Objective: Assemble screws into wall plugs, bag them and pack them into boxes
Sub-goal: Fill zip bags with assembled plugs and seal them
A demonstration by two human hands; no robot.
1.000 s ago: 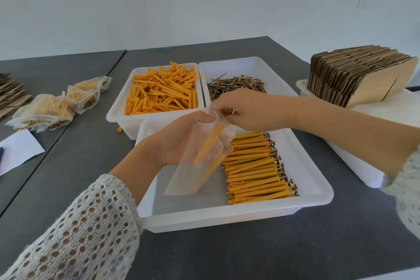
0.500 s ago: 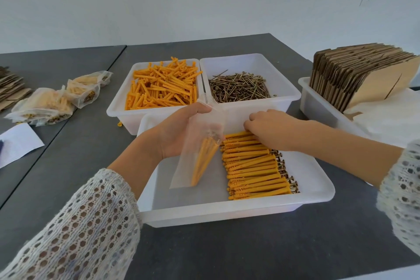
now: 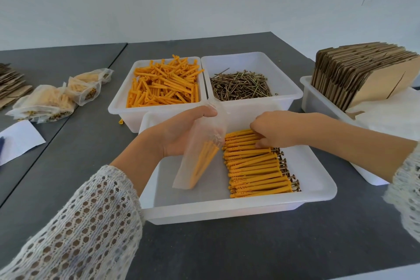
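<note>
My left hand grips a clear plastic bag by its upper part, tilted over the near white tray. A few orange plugs with screws sit inside the bag. A row of assembled orange plugs with screws lies in that tray. My right hand rests on the far end of the row, fingers curled down over the top plugs. Behind stand a tray of loose orange wall plugs and a tray of loose screws.
Several filled bags lie at the left on the grey table. A white paper lies near them. Flat cardboard boxes stand in a white tray at the right, with more cardboard at the far left.
My right hand has left the bag's mouth and dropped onto the far end of the plug row. The bag in my left hand has swung more upright.
</note>
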